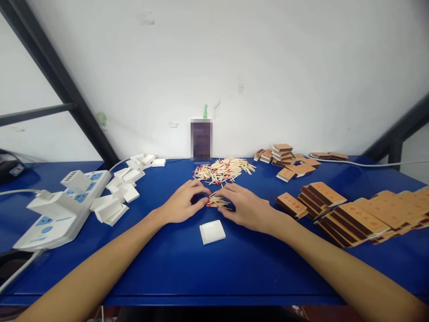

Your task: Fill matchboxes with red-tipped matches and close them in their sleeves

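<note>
A small bundle of red-tipped matches (217, 202) lies between my two hands, just above the blue table. My left hand (184, 201) is closed with thumb and fingers against the red-headed end. At the plain end, the fingers and thumb of my right hand (246, 206) curl in on the sticks. Just below the hands a white matchbox tray (212, 232) rests on the table. Behind them spreads a loose heap of matches (226, 170), its heads pointing in mixed directions.
On the left, several white trays (115, 192) lie scattered beside a white power strip (67, 208) with plugs and cables. Flattened brown matchbox sleeves (362, 214) are stacked at right; more boxes (283, 156) sit behind. A pixelated dark object (201, 139) stands against the wall.
</note>
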A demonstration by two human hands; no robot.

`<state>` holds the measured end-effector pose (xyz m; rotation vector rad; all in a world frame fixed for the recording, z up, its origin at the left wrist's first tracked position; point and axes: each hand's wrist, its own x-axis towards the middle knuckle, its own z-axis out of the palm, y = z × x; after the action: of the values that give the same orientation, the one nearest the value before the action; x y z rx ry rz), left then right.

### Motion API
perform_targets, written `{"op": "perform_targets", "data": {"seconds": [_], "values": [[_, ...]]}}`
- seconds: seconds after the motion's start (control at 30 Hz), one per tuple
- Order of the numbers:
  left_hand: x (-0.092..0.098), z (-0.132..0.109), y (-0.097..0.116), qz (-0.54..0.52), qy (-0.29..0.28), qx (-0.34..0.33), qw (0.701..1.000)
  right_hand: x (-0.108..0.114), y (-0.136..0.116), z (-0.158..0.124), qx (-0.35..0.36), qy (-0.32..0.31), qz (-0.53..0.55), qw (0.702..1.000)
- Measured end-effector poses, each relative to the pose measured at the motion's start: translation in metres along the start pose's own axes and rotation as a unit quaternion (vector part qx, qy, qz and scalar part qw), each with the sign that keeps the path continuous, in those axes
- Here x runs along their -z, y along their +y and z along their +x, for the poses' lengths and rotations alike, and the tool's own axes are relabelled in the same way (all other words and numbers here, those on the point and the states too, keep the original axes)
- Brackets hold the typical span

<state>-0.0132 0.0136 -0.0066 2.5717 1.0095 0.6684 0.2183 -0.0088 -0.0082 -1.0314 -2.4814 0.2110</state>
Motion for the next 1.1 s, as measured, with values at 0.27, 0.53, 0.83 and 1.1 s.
{"op": "perform_targets", "data": {"seconds": [0.27, 0.53, 0.83, 1.1], "values": [[-0.002, 0.001, -0.002, -0.009, -0.017, 0.002, 1.000, 0.000, -0.003, -0.002, -0.013, -0.008, -0.051, 0.999], [-0.003, 0.003, -0.001, 0.009, 0.003, -0.025, 1.000, 0.013, -0.009, -0.004, -0.002, -0.056, -0.122, 0.991], [-0.003, -0.001, 0.003, 0.055, 0.000, -0.070, 0.996, 0.012, -0.014, 0.004, 0.018, -0.101, -0.189, 0.977], [-0.008, -0.007, -0.001, 0.085, 0.056, -0.122, 0.987, 0.007, -0.018, -0.002, 0.019, -0.076, -0.228, 0.971]]}}
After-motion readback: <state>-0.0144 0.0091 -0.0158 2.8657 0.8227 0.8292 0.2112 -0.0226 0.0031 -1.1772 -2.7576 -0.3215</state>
